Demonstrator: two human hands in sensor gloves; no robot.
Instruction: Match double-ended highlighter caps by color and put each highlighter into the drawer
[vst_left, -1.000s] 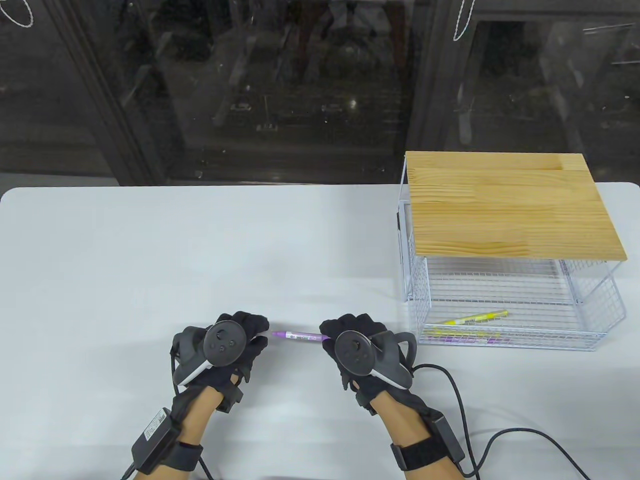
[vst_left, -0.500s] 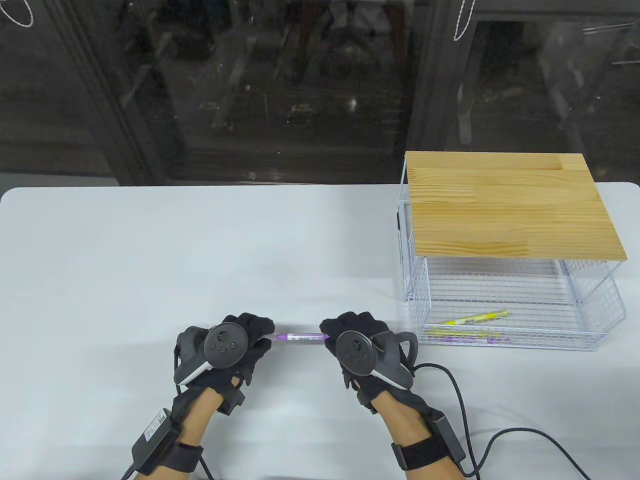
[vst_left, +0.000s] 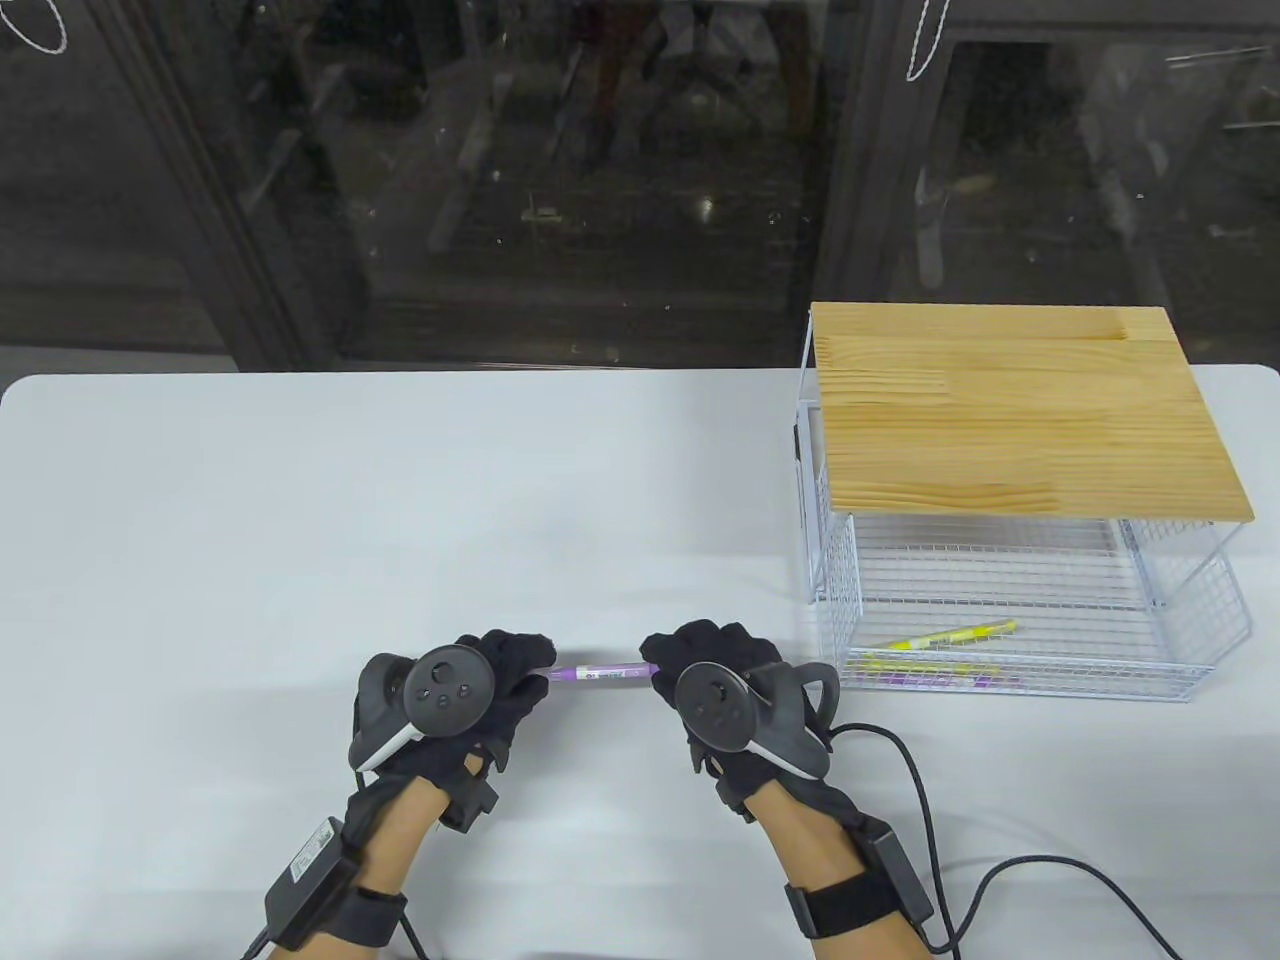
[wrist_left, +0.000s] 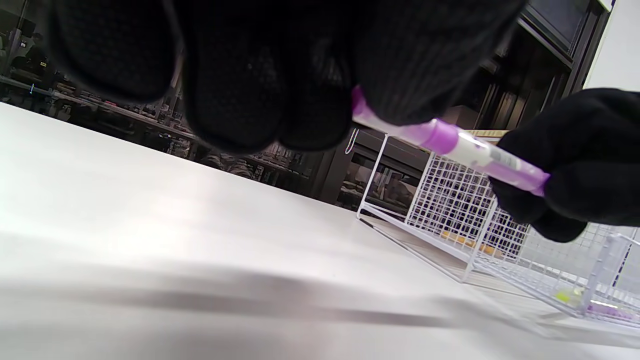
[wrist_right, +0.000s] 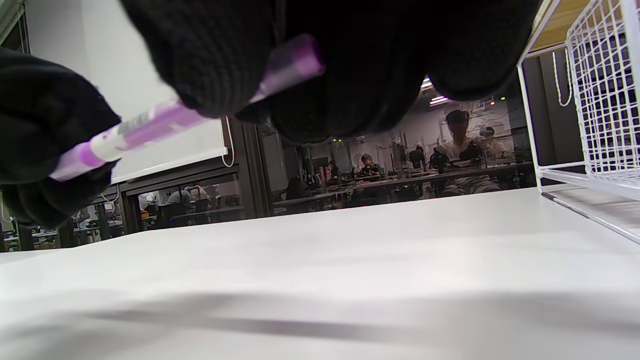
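A purple highlighter is held level above the table between both hands. My left hand grips its left end, and my right hand grips its right end. In the left wrist view the highlighter runs from my left fingers to the right hand. In the right wrist view the highlighter runs from my right fingers down to the left hand. The white wire drawer stands pulled out at the right, with a yellow highlighter and a purple one in it.
The drawer belongs to a wire rack with a wooden top at the table's right side. A black cable runs from my right wrist across the table's front right. People sit at desks beyond the table in the right wrist view.
My left hand has moved right along the highlighter, so less of its left end shows between the hands. The right hand has barely moved.
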